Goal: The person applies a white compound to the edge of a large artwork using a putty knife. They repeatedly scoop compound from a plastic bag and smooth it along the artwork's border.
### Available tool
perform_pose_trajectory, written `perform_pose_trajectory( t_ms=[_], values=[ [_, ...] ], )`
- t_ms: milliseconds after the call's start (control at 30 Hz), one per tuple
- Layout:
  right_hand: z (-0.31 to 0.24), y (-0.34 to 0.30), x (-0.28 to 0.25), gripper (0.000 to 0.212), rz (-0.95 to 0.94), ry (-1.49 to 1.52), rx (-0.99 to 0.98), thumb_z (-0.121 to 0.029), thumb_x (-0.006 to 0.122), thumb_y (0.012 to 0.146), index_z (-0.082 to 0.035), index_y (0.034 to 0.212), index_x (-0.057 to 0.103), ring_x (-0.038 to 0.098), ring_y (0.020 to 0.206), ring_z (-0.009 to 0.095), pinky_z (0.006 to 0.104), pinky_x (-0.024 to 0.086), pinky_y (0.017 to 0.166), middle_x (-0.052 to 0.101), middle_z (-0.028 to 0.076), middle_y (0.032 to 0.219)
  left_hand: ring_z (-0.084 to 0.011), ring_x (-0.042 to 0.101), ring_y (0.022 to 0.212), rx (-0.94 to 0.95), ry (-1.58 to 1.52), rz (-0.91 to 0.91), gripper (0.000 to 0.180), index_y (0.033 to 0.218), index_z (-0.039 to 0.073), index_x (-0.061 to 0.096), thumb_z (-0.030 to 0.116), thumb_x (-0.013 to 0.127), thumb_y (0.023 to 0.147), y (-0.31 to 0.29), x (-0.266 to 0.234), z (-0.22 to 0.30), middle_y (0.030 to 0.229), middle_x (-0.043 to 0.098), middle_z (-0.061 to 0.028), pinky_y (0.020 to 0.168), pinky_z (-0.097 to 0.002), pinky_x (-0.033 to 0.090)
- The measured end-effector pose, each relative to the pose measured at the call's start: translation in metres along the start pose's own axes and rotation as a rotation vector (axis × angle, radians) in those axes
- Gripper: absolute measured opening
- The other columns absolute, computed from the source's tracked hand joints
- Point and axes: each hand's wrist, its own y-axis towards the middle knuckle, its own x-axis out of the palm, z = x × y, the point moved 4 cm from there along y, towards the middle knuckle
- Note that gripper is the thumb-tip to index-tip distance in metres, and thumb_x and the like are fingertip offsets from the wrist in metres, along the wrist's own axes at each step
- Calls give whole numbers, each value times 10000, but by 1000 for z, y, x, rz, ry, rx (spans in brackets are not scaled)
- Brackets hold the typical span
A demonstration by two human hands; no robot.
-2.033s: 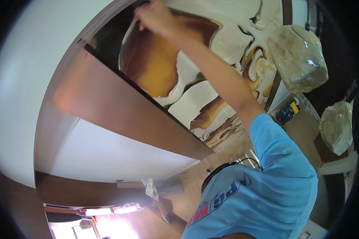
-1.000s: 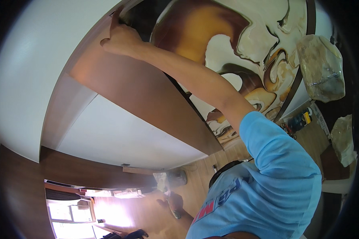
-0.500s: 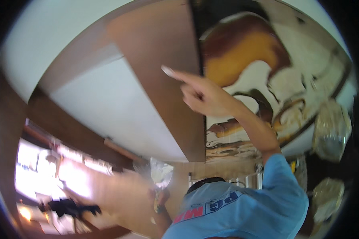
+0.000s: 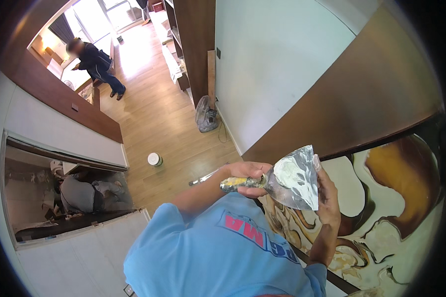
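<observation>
My left hand (image 4: 250,172) is closed around the stained handle of a putty knife (image 4: 293,197). Its wide metal blade points right and carries a thick smear of white putty (image 4: 288,171). Beside the blade's right edge is my right hand (image 4: 328,197), with one finger stretched upward and something white on its tip. The blade hides part of its other fingers, and I cannot tell whether they touch the metal. Below my hands stretches a panel (image 4: 406,171) with a swirling brown, amber and cream pattern.
A white tub (image 4: 154,159) stands on the wooden floor (image 4: 141,116). By the wall is a fan (image 4: 205,115). Through an opening on the left, a person (image 4: 82,193) bends over. Another person (image 4: 98,63) stands in the far room. A brown panel (image 4: 352,106) borders the pale wall.
My right hand has come down from pointing at the brown panel to the putty knife's blade. My left hand has raised the knife in front of me. The view has turned strongly.
</observation>
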Motion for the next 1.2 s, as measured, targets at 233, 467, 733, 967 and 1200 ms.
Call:
perform_pose_trajectory(
  t_ms=[233,467,733,967,1200],
  values=[
    [1,1,-10,813,-107,-10,-57,-112,581,782,-12,1577,444,425,665,115,258,354,620,466,8,758,-143,561,428,55,3,1,671,1442,-80,430,338,720,1005,-4,4,4,676,611,-142,354,-247,421],
    [-15,11,-17,647,-49,-109,-152,-508,563,971,5,1356,648,518,948,211,329,414,771,582,107,1103,-131,530,422,174,60,137,649,1442,-64,434,334,711,1010,-19,15,11,669,593,-135,355,-259,401],
    [-35,49,-48,660,-95,-29,-277,-553,518,963,-60,1378,660,439,1415,331,476,335,1157,461,202,1549,-192,612,495,83,43,52,785,1484,-120,354,248,791,946,-18,0,17,901,661,-243,393,-296,468],
    [-49,51,-40,683,-170,-22,-253,-612,499,967,-66,1321,705,419,1428,347,496,327,1145,393,187,1620,-199,616,486,2,38,124,796,1502,-109,342,234,795,945,-25,-1,15,725,630,-237,381,-291,464],
    [-49,51,-38,665,-226,-82,-261,-615,493,974,-91,1320,712,438,1385,337,485,323,1135,369,188,1651,-200,616,488,25,-133,74,791,1514,-98,341,264,779,963,-22,-2,12,746,630,-253,378,-285,466]
  ],
)
